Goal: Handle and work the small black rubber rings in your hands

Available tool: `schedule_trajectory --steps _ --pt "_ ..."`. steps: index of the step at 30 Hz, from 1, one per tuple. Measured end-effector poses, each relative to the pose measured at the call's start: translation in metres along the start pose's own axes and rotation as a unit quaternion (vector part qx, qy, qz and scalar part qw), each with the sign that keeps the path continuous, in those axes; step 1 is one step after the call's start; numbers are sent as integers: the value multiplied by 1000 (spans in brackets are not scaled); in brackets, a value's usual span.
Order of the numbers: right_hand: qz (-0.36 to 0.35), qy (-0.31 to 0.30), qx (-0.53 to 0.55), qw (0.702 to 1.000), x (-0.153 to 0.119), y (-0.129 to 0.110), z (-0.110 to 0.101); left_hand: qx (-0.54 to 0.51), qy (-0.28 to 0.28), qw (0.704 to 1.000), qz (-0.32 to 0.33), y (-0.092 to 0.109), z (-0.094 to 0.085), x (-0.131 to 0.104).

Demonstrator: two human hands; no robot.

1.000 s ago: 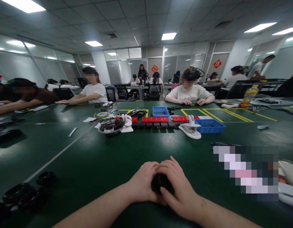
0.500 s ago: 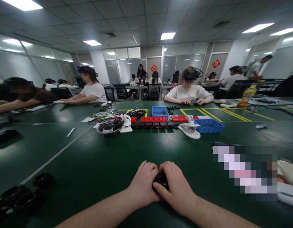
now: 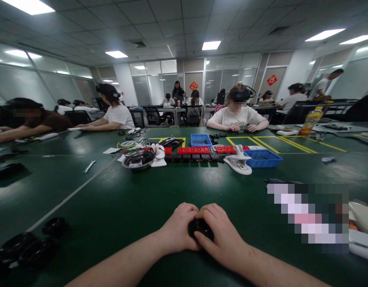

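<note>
I've got the bare L hand (image 3: 181, 229) & bare R hand (image 3: 222, 229) clamped on a glossy black rounded piece (image 3: 201, 226), material unclear, held btwn both sets of fingers low over the dark green tabletop (image 3: 142, 203); can't tell if it touches the surface. R fingers arch over its far side, R thumb lies across its near face. L fingers curl round its L side, tips partly hidden. Index-finger sides of the two hands nearly meet just beyond it. Well to the L of the fingers I see a cluster of glossy black ring-shaped pieces (image 3: 37, 245); farther out that way, a silver metal wrench (image 3: 89, 166). Straight ahead of the fingers, well apart: a row of red and black socket strips (image 3: 193, 150), w/ a shiny round metal bowl (image 3: 138, 168) toward its L end, plus a white plastic clip-shaped stand (image 3: 240, 167) & a blue rectangular plastic bin (image 3: 264, 162) toward its R. Past the strips, opp. my fingers, a person in a white T-shirt (image 3: 246, 115) has both hands at the tabletop. Far R of the fingers: an orange-and-yellow bottle (image 3: 311, 122).
</note>
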State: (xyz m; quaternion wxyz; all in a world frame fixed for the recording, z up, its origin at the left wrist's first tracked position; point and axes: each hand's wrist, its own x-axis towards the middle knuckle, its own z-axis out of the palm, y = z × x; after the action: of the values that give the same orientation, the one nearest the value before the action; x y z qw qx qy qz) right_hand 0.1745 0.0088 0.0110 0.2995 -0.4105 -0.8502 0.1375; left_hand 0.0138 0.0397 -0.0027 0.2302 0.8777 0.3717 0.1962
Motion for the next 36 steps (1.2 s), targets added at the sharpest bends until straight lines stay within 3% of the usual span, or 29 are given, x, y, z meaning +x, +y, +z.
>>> schedule_trajectory --steps 10,16,25,30,36 --pt "-139 -36 58 988 -2 -10 -7 10 -31 998 50 -9 0 3" --pt "-177 -51 82 980 -6 -12 -9 17 -37 998 50 -11 3 1" --pt "-82 10 15 996 -5 -4 -9 22 -42 998 40 0 -1 -2" --pt "11 14 -27 999 -2 1 6 43 17 999 -16 8 7 -3" --pt "35 10 -55 998 -1 3 10 90 89 990 -68 16 18 -4"
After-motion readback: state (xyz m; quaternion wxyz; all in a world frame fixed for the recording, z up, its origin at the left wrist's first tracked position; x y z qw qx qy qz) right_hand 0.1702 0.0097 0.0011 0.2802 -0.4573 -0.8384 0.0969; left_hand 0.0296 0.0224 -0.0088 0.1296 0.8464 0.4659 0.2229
